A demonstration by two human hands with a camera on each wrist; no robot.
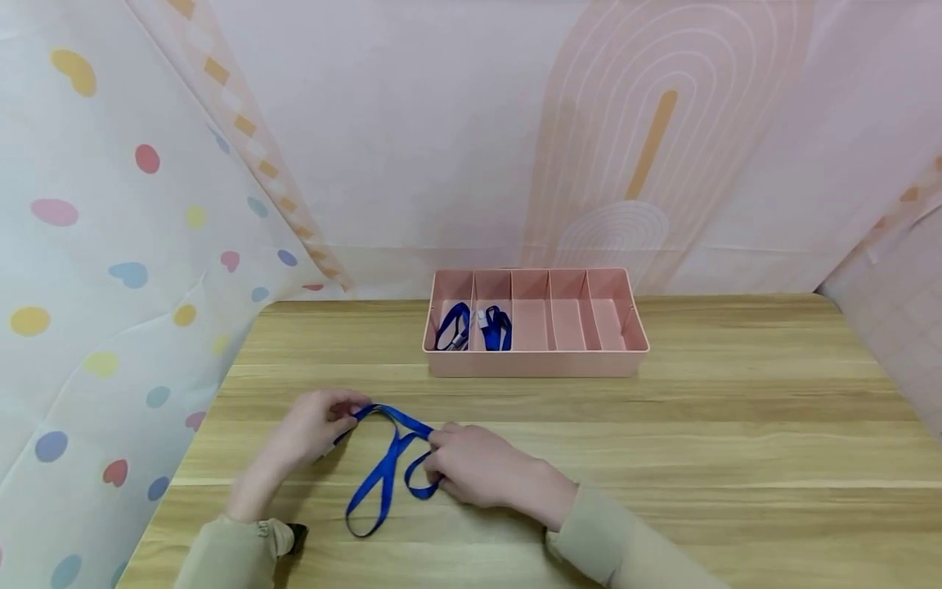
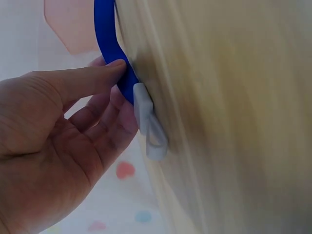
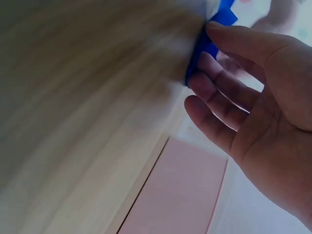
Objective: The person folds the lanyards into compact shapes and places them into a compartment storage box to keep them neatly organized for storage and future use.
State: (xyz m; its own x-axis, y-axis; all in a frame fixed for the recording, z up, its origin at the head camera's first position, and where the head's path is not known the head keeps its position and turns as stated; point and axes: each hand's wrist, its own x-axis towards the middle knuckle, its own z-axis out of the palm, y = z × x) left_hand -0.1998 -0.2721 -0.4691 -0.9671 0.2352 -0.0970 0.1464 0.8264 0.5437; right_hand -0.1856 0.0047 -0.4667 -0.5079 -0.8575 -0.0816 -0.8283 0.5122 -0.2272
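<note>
A blue lanyard (image 1: 383, 470) lies in loops on the wooden table between the two hands. My left hand (image 1: 316, 427) pinches the strap close to its pale plastic clip (image 2: 150, 122), with the thumb on top of the band in the left wrist view. At the other side my right hand (image 1: 478, 465) pinches the lanyard between thumb and fingers, and a small loop of strap hangs out by its fingertips. In the right wrist view the blue strap (image 3: 200, 53) runs under the thumb and along the bent fingers.
Behind the hands stands a pink divided box (image 1: 536, 365) with several compartments. Its leftmost compartment holds a blue lanyard (image 1: 459, 315) with a metal end; the one beside it holds a folded blue lanyard (image 1: 496, 331). A patterned cloth (image 1: 412, 164) hangs along the table's back edge.
</note>
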